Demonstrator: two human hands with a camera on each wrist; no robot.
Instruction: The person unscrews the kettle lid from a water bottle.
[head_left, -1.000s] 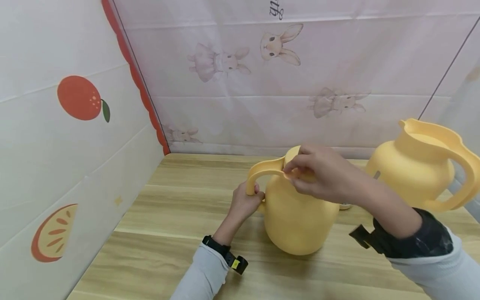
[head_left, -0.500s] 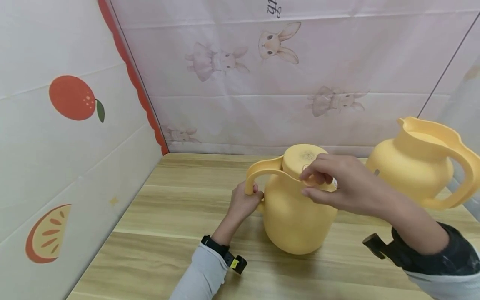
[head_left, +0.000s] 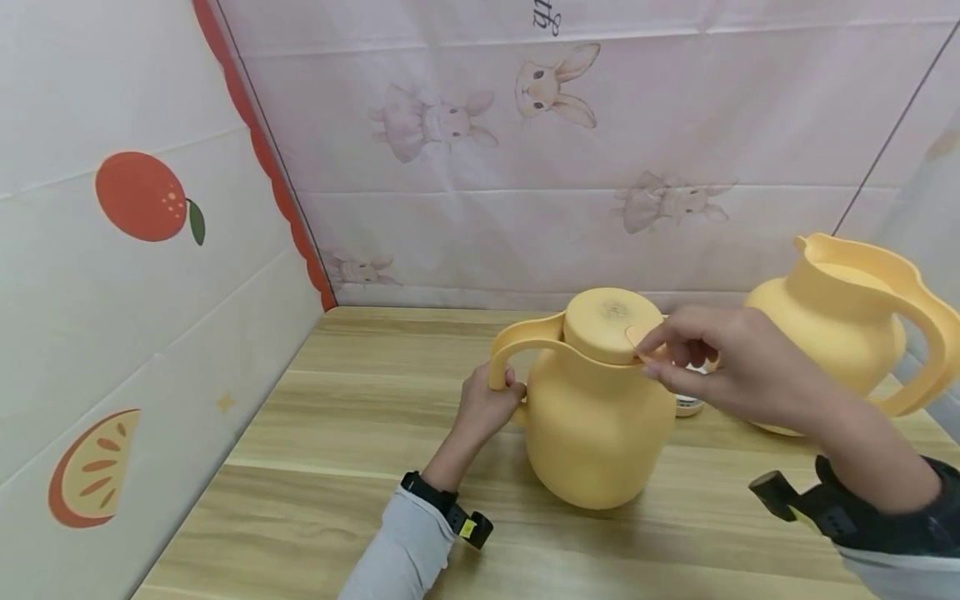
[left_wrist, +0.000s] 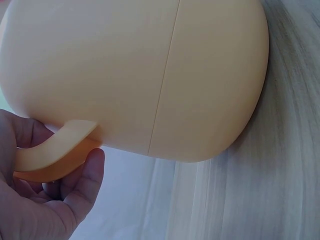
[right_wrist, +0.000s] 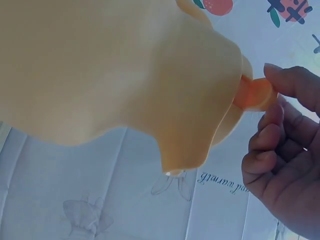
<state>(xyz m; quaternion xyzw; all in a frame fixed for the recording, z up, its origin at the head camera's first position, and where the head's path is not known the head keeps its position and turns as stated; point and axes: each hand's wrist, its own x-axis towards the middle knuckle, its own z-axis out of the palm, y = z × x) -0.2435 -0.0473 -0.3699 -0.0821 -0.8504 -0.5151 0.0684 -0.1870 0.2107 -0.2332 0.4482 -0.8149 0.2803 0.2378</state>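
A yellow thermos jug [head_left: 600, 425] stands upright on the wooden table, its round lid [head_left: 609, 315] seated in the neck. My left hand [head_left: 487, 404] grips the jug's handle [head_left: 528, 333] low down. In the left wrist view, the thumb and fingers of my left hand [left_wrist: 45, 205] curl round the handle's lower end. At the lid's right edge in the head view, my right hand [head_left: 720, 358] pinches a small tab. Up close in the right wrist view, this orange tab [right_wrist: 257, 95] juts from the lid between thumb and fingers of my right hand [right_wrist: 287, 145].
A second yellow jug [head_left: 817, 333] stands at the back right, its handle towards the right. A small round thing with a pale rim [head_left: 688, 407] lies behind the first jug, partly hidden. Printed walls [head_left: 450, 242] border the table's back and left.
My right hand has moved right from across the lid to its right edge, the tab shifting with it, so the lid's top now shows. My left hand stays on the handle.
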